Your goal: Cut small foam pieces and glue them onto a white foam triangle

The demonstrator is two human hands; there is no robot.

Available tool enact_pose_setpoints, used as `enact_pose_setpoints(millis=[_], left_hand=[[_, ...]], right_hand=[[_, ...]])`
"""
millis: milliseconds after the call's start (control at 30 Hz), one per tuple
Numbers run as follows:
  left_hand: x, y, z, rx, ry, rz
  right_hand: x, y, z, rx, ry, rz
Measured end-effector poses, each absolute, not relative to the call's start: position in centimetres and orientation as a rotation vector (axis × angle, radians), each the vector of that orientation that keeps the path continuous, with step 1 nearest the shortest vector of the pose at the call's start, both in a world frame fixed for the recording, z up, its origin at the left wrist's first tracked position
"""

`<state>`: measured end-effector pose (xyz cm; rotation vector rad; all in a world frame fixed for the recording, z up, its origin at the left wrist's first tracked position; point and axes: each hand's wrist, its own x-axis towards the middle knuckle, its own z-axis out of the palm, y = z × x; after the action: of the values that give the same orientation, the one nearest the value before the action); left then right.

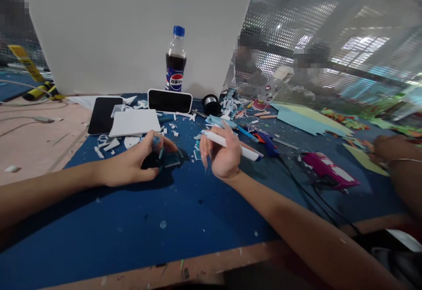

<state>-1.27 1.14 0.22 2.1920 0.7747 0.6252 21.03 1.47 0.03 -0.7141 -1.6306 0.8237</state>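
My right hand [226, 153] is raised over the blue mat, with its fingers closed around a white pen [217, 138]. The pen lies slantwise, its light-blue tip toward the left and a darker blue end beyond the palm. My left hand [138, 160] is low on the mat with curled fingers. Some small bluish thing shows by its fingers, too shadowed to name. A small, flat, teal see-through piece [172, 159] lies right at the left fingertips. Another small teal piece with a grid pattern [197, 154] lies between the hands.
Behind my hands are a white pad [135, 122], a dark tablet [104, 116], a propped phone [169, 101], a cola bottle [176, 67], a wire spool [211, 105] and white scraps. Rightward are a blue-orange corded tool [268, 144], a magenta device [329, 170] and another person's hand [392, 151].
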Motion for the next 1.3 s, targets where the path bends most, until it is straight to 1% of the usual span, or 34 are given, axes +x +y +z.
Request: enact_pose_setpoints(millis=[133,200,300,533,633,733,867,967,1133,1300], left_hand=[[-0.9,1.1,0.1,2.198,0.898,0.675],[-0.7,1.1,0.1,2.209,0.997,0.652],[-0.6,1.3,0.2,2.214,1.033,0.587],[-1.1,1.5,0.6,2.115,0.78,0.585],[-1.1,1.2,0.4,2.115,0.827,0.63],[-0.7,1.2,0.0,2.13,0.996,0.681],[-0.4,1.5,-0.3,2.12,1.136,0.637],[-0.5,1.9,-0.2,2.11,1.119,0.567],[-0.7,2.1,0.1,2.03,1.006,0.577],[-0.8,1.9,0.2,2.056,0.937,0.603]], right_hand=[[21.0,2.2,0.4,-0.479,-1.353,1.128],[21.0,2.4,0.3,-0.469,-1.323,1.173],[21.0,2.5,-0.1,-0.529,-1.326,1.136],[21.2,2.3,-0.2,-0.728,-1.362,1.154],[21.1,2.0,0.0,-0.758,-1.399,1.159],[21.0,1.8,0.2,-0.758,-1.439,1.158],[21.0,1.6,0.3,-0.749,-1.523,1.152],[20.8,1.6,0.2,-0.739,-1.511,1.15],[20.7,1.6,-0.2,-0.781,-1.497,1.207],[21.0,1.3,-0.4,-0.78,-1.712,1.055]])
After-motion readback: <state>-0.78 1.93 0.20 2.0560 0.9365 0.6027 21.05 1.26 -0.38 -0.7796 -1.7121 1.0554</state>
